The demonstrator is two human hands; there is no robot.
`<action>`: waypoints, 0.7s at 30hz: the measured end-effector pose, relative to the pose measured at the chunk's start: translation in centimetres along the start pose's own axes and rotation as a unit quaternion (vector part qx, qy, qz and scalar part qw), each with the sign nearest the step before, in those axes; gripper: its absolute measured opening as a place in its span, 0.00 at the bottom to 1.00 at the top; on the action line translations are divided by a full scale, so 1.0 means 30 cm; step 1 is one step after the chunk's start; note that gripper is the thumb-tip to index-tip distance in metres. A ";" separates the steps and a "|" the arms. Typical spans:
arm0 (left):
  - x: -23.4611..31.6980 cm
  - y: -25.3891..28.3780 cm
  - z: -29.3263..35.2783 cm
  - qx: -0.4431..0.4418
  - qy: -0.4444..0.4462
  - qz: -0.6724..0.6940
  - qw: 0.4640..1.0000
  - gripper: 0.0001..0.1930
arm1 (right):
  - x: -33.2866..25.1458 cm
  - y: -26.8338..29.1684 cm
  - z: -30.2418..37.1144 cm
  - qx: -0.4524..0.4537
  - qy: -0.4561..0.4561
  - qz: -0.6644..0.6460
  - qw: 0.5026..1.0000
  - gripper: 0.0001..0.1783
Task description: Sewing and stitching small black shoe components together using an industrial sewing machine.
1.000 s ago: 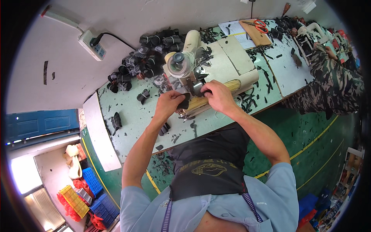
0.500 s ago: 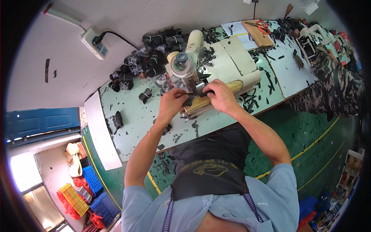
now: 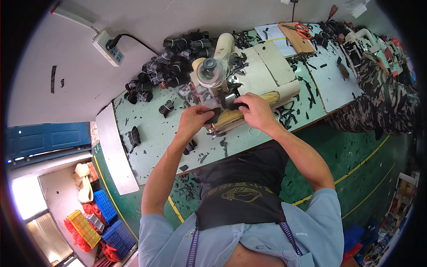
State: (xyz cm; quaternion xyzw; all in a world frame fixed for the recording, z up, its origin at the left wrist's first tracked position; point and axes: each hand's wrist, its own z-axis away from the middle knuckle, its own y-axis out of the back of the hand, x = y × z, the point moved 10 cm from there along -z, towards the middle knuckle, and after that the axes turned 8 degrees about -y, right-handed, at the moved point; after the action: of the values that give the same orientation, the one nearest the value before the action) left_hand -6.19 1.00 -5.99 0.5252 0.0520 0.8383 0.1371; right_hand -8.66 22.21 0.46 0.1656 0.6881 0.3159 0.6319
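Work in hand: flat dark piece point(image 3: 214, 115) at the near side of a cream machine point(image 3: 271, 66), toward its left end. Left hand point(image 3: 195, 120) pinches it between thumb and fingers; the piece sticks out to the right of the fingertips. Right hand point(image 3: 256, 111) is curled, thumb and fingers closed on dark material point(image 3: 242, 106) just beside a shiny metal cylinder point(image 3: 230, 99). Cannot tell whether both hands grip one continuous piece. Hands apart, a narrow gap between them, the cylinder just beyond that gap.

Materials: the piece looks thin and matte, with a rounded outline. Machine body is smooth and painted, its edges chipped; a long yellowish strip point(image 3: 269, 98) runs along the near side. On top, a clear round container point(image 3: 210, 76) with a dark cap, pale rings looped about it. Behind and left, a heap of dark bundles point(image 3: 178, 60), many tied with pale bands; one lone bundle point(image 3: 166, 108) sits apart from the heap. Dark slivers lie scattered. Orange-handled scissors point(image 3: 303, 32) rest on brown card point(image 3: 299, 43) at far right.

Edges: pale green surface point(image 3: 153, 155) has its front edge slanting up to the right, passing under both forearms, near the dark apron point(image 3: 240, 196). Wall point(image 3: 147, 22) bounds the back. Most room on the surface is left of the left hand, with a few scraps there; on the right, the machine body crowds the right hand.
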 end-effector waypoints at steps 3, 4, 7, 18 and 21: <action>-0.004 0.002 -0.003 0.021 0.004 0.007 1.000 0.13 | 0.019 -0.046 -0.001 -0.078 -0.045 0.011 0.996 0.14; 0.001 -0.001 -0.010 0.021 0.003 0.007 1.000 0.13 | 0.008 -0.046 -0.003 -0.075 -0.029 -0.001 0.997 0.13; 0.027 -0.025 -0.022 0.007 0.005 -0.052 0.999 0.13 | -0.010 -0.066 -0.008 -0.050 0.024 0.003 0.998 0.12; 0.061 -0.009 -0.012 0.015 -0.069 -0.010 0.997 0.13 | 0.000 -0.003 -0.008 -0.018 -0.019 0.032 0.999 0.17; 0.101 -0.039 -0.026 0.019 -0.071 -0.099 0.992 0.13 | 0.029 -0.058 -0.013 -0.107 -0.070 -0.025 0.991 0.18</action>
State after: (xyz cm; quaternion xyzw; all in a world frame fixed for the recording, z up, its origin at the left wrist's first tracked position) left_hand -7.94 3.04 -3.98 0.5785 0.1096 0.7797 0.2132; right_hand -8.87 21.35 -1.33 0.1011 0.6083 0.3598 0.7002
